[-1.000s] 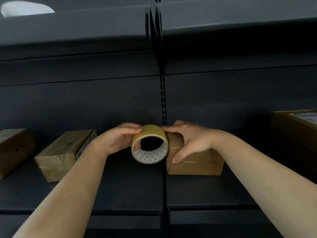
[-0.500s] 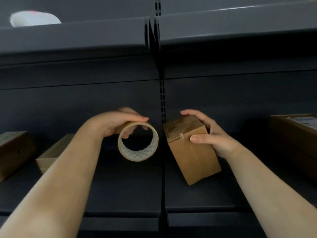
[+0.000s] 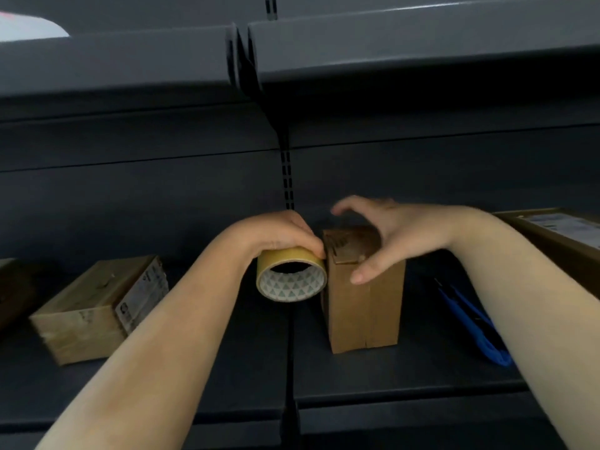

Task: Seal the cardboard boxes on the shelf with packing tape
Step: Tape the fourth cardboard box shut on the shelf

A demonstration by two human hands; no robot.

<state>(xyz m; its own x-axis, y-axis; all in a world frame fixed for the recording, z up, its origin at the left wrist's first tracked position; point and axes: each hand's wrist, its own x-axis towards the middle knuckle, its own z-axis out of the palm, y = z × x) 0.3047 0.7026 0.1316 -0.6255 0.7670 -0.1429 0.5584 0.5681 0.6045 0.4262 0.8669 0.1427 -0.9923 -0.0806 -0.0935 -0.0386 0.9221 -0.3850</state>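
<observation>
A small brown cardboard box [image 3: 363, 306] stands upright on the dark shelf [image 3: 207, 378], just right of the centre post. My left hand [image 3: 276, 233] grips a yellow roll of packing tape [image 3: 290, 276] from above and holds it against the box's upper left edge. Above the box top is my right hand [image 3: 393, 232], blurred, with its fingers spread and arched clear of the cardboard. Its thumb lies by the upper front face. A second box [image 3: 97, 306] lies flat to the left.
A blue cutting tool [image 3: 470, 323] lies on the shelf under my right forearm. A larger labelled box [image 3: 558, 235] stands at the right edge and another box [image 3: 13, 287] at the far left. An upper shelf [image 3: 389, 43] overhangs, with a white object [image 3: 29, 26] on it.
The box went from lying flat, through a tilt, to standing upright on its end. My right hand has loosened its hold on it. My left hand brought the tape roll against the box.
</observation>
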